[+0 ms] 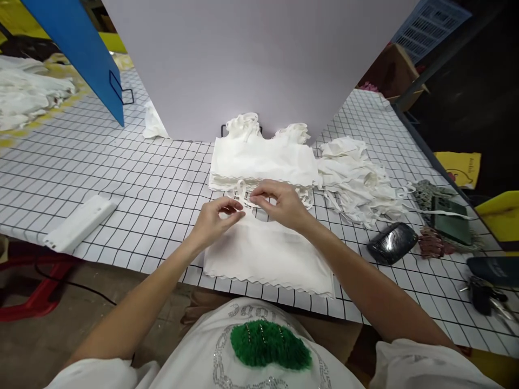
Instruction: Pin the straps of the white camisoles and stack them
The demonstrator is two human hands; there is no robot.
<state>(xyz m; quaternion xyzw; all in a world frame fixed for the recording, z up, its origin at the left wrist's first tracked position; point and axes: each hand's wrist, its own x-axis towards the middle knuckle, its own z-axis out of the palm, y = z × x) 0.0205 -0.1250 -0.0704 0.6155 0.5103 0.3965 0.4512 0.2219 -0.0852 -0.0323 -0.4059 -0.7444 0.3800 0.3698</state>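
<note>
The left hand (213, 220) and right hand (284, 206) are at a thin white strap (242, 190), thumbs and fingertips close together — whether either pinches it, I cannot tell. The scallop-hemmed white top (267, 254) lies flat beneath them on the grid-patterned counter (138, 229). Behind sits a stack of similar tops (263, 159) — right of it, a heap of white garments (357, 183).

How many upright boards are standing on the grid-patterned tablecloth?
2: a blue board at the left and a large pale grey board behind the stacked white garments. Others may be hidden behind these boards.
</note>
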